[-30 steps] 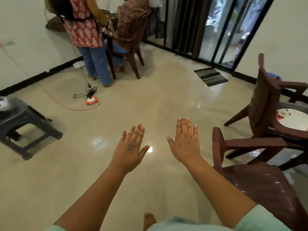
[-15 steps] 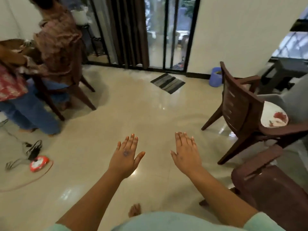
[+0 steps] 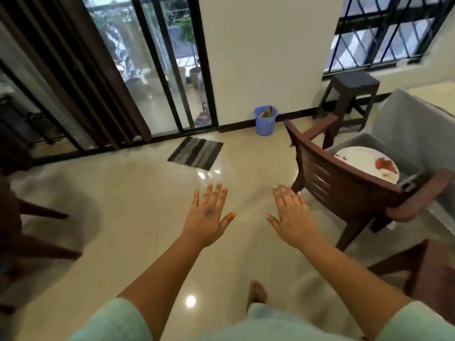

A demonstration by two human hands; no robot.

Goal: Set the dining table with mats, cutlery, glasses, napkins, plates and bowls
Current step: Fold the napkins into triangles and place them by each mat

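Observation:
My left hand (image 3: 208, 217) and my right hand (image 3: 293, 216) are stretched out flat, palms down, above the shiny floor, fingers apart and holding nothing. A white plate (image 3: 364, 163) with red food stains lies on the grey table (image 3: 406, 116) at the right, partly hidden behind a brown chair's backrest. No mats, cutlery, glasses, napkins or bowls are in sight.
A brown armchair (image 3: 344, 188) stands just right of my right hand, against the table. Another brown chair (image 3: 433, 274) is at the lower right. A blue bin (image 3: 265, 120), a dark stool (image 3: 349, 94) and a striped doormat (image 3: 195, 152) sit by the far wall and sliding door.
The view has swung to the right: the two people and the red object on the floor have left the frame, and the bin, stool, window and table have come in. Both hands stay outstretched.

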